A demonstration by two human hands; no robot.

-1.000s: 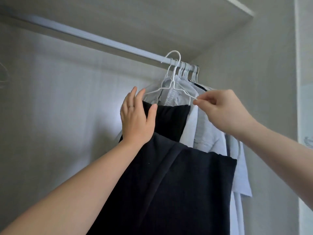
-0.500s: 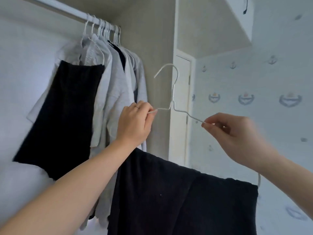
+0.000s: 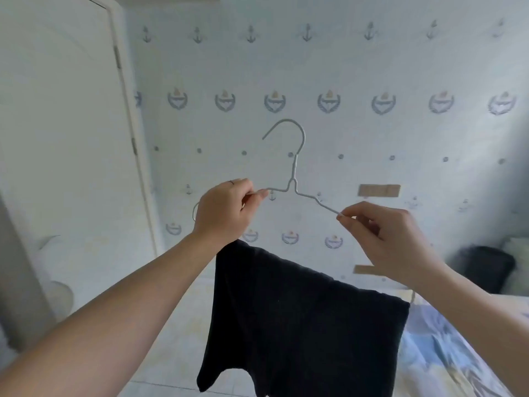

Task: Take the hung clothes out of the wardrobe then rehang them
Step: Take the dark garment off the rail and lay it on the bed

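Flanking pinched hanger (image 3: 294, 173) — door (image 3: 57, 138), bed (image 3: 443, 353).

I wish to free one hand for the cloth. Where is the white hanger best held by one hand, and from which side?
Probably at the neck just under the hook, coming from the near side. The hanger is held hook up, and its neck sits midway between the left hand and right hand, so the black garment draped below should hang balanced.

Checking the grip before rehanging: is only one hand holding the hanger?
No, the left hand pinches one shoulder of the hanger and the right hand pinches the other.
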